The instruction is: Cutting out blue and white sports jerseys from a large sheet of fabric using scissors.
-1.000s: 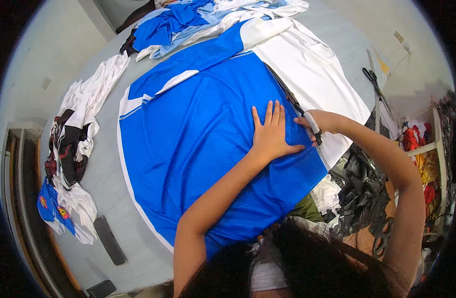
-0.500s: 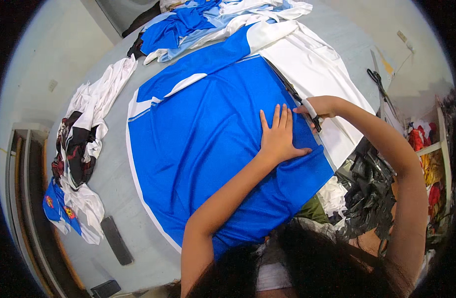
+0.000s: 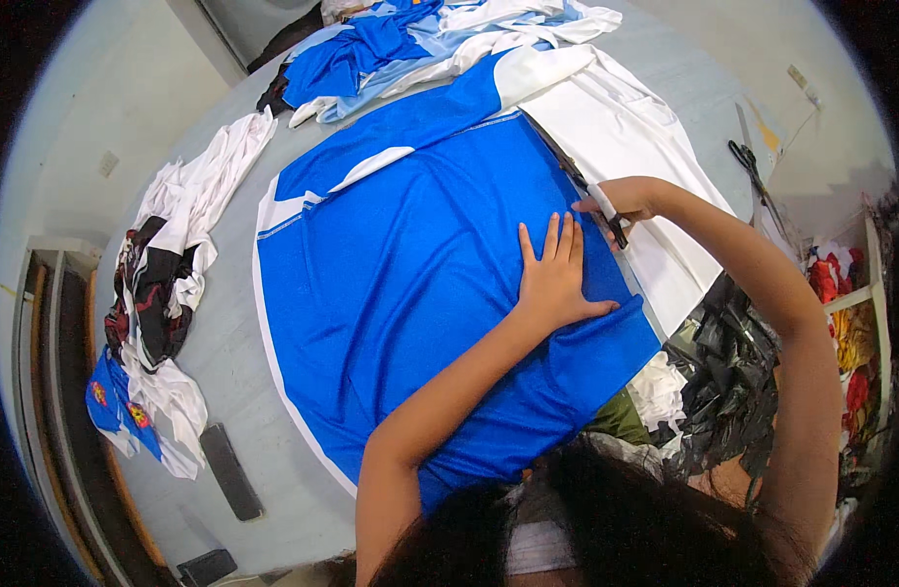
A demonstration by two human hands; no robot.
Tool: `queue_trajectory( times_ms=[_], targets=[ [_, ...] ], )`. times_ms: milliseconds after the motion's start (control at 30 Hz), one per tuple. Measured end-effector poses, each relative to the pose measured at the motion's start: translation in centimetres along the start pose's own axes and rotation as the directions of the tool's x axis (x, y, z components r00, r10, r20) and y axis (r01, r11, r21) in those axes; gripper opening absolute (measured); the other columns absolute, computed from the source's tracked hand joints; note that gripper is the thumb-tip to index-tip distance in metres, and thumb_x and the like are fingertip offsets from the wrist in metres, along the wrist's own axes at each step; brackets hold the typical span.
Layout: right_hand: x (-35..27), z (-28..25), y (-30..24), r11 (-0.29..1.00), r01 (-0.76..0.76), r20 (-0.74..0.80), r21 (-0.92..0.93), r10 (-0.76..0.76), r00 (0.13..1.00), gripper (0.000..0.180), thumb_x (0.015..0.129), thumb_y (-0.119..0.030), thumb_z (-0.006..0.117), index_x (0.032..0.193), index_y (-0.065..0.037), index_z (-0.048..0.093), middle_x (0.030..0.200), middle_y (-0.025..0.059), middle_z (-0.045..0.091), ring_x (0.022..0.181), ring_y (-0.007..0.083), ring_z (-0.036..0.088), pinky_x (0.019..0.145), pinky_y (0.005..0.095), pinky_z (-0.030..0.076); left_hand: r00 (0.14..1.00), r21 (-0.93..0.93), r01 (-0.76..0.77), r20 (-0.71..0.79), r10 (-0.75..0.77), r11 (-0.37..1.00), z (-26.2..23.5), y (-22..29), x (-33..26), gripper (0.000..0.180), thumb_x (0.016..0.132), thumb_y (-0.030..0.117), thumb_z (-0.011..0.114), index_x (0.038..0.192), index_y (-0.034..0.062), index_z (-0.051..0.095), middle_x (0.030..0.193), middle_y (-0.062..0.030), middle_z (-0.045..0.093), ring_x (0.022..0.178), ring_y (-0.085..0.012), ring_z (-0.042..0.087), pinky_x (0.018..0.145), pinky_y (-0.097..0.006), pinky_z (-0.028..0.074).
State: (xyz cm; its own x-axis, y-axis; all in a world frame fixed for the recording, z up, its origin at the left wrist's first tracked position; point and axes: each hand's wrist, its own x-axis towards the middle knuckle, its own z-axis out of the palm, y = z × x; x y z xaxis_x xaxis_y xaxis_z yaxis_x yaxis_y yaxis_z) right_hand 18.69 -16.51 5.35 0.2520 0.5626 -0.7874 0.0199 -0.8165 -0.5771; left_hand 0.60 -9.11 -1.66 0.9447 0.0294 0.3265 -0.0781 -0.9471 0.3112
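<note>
Both your hands have shifted further up blue fabric (image 3: 410, 284) along its right edge. Left hand (image 3: 555, 279) flat, fingers spread, pressing cloth down, likely to stop slipping. Right hand (image 3: 626, 199) just beyond it, closed round scissors (image 3: 606, 210), blades running along edge over white fabric (image 3: 645, 147).

A broad grey work table (image 3: 224, 391) carries a large blue jersey panel with white trim (image 3: 410, 284) spread flat at its centre, beside a white fabric sheet (image 3: 616, 127). Crumpled white, black and red garments (image 3: 166, 284) lie along the left edge, heaped blue-and-white cloth (image 3: 391, 39) at the far end, a flat black bar (image 3: 230, 472) near the front.
</note>
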Motion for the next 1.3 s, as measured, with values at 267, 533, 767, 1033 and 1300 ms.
queue_trajectory(
  times_ms=[267, 533, 767, 1033, 1300],
  targets=[
    [0.5, -0.3, 0.2, 0.996, 0.072, -0.057, -0.051, -0.075, 0.996, 0.039, 0.088, -0.033, 0.048, 0.103, 0.003, 0.044, 0.065, 0.0109, 0.051, 0.052, 0.0222, 0.057, 0.051, 0.0381, 0.054, 1.000, -0.008, 0.010, 0.009, -0.010, 1.000, -0.1, 0.0, 0.1, 0.113, 0.057, 0.072, 0.057, 0.129, -0.0103, 0.028, 0.137, -0.0240, 0.025, 0.131, -0.0335, 0.016, 0.098, -0.064, 0.003],
    [-5.8, 0.7, 6.7, 0.794, 0.364, 0.024, -0.486, -0.404, 0.914, 0.053, 0.088, -0.043, 0.044, 0.060, 0.000, 0.059, 0.052, 0.0064, 0.058, 0.045, 0.0122, 0.055, 0.044, 0.0256, 0.042, 0.984, -0.014, -0.115, 0.136, 0.116, 0.993, -2.7, 0.4, -4.6, 0.099, 0.061, 0.053, 0.067, 0.136, 0.0056, 0.024, 0.141, -0.0168, 0.022, 0.132, -0.0301, 0.017, 0.101, -0.059, 0.007],
    [-16.5, 4.9, 14.6, 0.999, 0.052, -0.072, -0.001, -0.052, 0.996, 0.035, 0.085, -0.029, 0.058, 0.097, 0.002, 0.051, 0.057, 0.0048, 0.055, 0.049, 0.0128, 0.056, 0.044, 0.0250, 0.044, 0.802, -0.202, -0.255, 0.502, 0.324, 0.946, -8.4, 3.0, -13.5, 0.102, 0.061, 0.048, 0.070, 0.140, 0.0128, 0.016, 0.144, -0.0134, 0.016, 0.133, -0.0299, 0.015, 0.103, -0.055, 0.012],
    [-19.6, 4.8, 21.9, 0.997, 0.068, 0.038, -0.045, -0.066, 0.997, 0.037, 0.076, -0.027, 0.069, 0.095, 0.000, 0.053, 0.079, 0.0043, 0.056, 0.072, 0.0096, 0.053, 0.060, 0.0260, 0.044, 0.447, -0.354, 0.280, 0.871, 0.205, 0.892, -14.2, 3.5, -12.6, 0.056, 0.081, 0.035, 0.055, 0.129, 0.0110, 0.039, 0.142, -0.0141, 0.021, 0.131, -0.0300, 0.021, 0.101, -0.050, 0.023],
    [-18.6, 2.1, 21.1, 0.981, 0.164, 0.113, -0.106, -0.152, 0.982, 0.038, 0.070, -0.025, 0.075, 0.091, -0.001, 0.054, 0.081, 0.0035, 0.054, 0.077, 0.0120, 0.051, 0.068, 0.0266, 0.041, 0.637, 0.312, 0.734, -0.006, -0.771, 0.604, -7.0, 2.3, -13.8, 0.086, 0.078, 0.056, 0.051, 0.139, 0.0086, 0.014, 0.145, -0.0152, 0.008, 0.133, -0.0382, 0.003, 0.096, -0.065, 0.010]
  ],
)
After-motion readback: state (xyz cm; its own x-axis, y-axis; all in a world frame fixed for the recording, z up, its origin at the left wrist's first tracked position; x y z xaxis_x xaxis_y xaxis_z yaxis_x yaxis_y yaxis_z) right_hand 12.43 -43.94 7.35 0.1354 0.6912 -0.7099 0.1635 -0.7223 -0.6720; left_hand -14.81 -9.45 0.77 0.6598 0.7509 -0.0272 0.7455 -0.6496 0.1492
